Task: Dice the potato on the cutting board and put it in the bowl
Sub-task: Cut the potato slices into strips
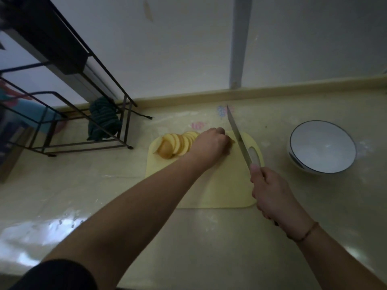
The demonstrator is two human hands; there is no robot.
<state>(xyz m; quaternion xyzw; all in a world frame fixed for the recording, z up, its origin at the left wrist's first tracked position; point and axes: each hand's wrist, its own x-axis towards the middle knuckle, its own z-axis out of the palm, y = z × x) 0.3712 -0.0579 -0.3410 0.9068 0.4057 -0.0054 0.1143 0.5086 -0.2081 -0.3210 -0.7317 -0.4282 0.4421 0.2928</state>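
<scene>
Background — dim light | pale wall [188, 49] with grey vertical strip [239, 38] | glossy cream countertop [62, 195] | black wire rack [83, 101], far left — dark striped cloth [103, 119] draped on it

- A home kitchen is showing here: a pale yellow countertop [209, 237] is running up against a plain wall.
- A yellow cutting board [219, 185] is lying on it, carrying potato slices [178, 143].
- Right of the cutting board, a white bowl [322, 147] is sitting.
- Left of the cutting board, a black wire rack [83, 114] is standing, with a dark striped cloth [103, 120] hanging in it.
</scene>
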